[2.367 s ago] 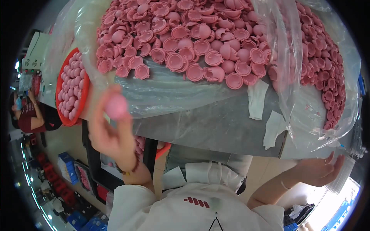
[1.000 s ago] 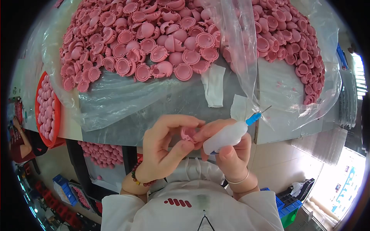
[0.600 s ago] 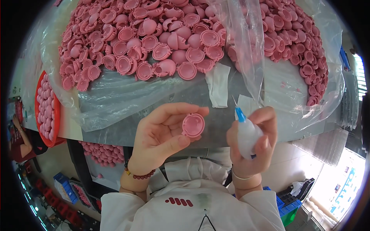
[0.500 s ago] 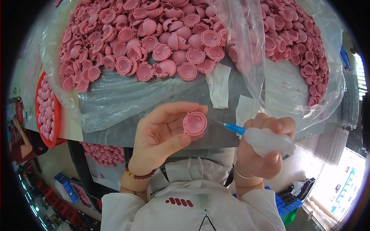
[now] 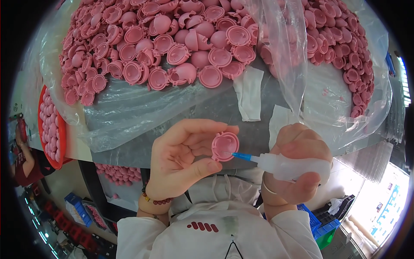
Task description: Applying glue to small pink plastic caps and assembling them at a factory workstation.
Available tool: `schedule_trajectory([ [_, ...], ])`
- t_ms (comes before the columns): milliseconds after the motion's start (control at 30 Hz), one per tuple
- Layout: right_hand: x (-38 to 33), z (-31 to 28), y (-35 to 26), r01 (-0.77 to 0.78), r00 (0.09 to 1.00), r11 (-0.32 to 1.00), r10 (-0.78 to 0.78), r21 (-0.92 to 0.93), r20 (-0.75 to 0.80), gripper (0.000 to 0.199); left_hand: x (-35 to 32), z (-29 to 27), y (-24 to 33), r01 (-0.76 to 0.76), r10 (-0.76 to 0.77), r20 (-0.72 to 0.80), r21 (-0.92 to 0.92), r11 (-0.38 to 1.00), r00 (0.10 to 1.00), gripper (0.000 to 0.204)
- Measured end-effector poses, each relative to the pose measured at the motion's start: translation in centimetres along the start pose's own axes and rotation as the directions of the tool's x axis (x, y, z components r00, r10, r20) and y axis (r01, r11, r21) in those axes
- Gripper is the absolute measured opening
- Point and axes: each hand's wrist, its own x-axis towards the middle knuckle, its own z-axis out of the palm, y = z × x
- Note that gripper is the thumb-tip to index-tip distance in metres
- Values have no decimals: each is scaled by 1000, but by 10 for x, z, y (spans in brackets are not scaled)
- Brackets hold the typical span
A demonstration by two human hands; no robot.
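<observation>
My left hand (image 5: 183, 157) pinches a small pink plastic half-shell (image 5: 226, 143) between thumb and fingertips, its hollow side facing up. In my right hand (image 5: 302, 162) is a soft translucent squeeze bottle (image 5: 293, 167) with a blue needle tip (image 5: 242, 156). The fingers wrap round the bottle, which lies nearly level and points left. The thin needle reaches over the hollow of the half-shell; whether its point touches the inner wall, I cannot tell. Beyond my hands lies a big heap of similar pink half-shells (image 5: 172, 43) on clear plastic sheeting.
White paper strips (image 5: 249, 95) lie on the grey tabletop (image 5: 194, 113). Clear plastic sheeting (image 5: 125, 116) spreads under the heap and hangs between it and a second pink heap (image 5: 336, 34). A red basket (image 5: 64, 134) of pink balls stands at the left. Another person's arm (image 5: 26, 162) shows at far left.
The squeeze bottle has moved left and levelled, bringing its needle from beside the half-shell to over its hollow. My left hand and the half-shell have shifted slightly right and nearer.
</observation>
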Motion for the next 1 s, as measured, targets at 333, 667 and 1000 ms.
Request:
schedule_trajectory([
  [333, -1, -1, 2, -18, 998, 1000, 18, 5, 66, 33, 0, 1, -1, -5, 5, -15, -19, 1000, 1000, 44],
  [667, -1, 0, 6, 16, 997, 1000, -15, -14, 81, 33, -1, -1, -1, -7, 6, -21, -4, 1000, 1000, 45],
  [1000, -5, 1, 3, 27, 999, 995, -24, -101, 31, 49, -1, 0, -1, -25, 26, -25, 31, 999, 999, 45],
])
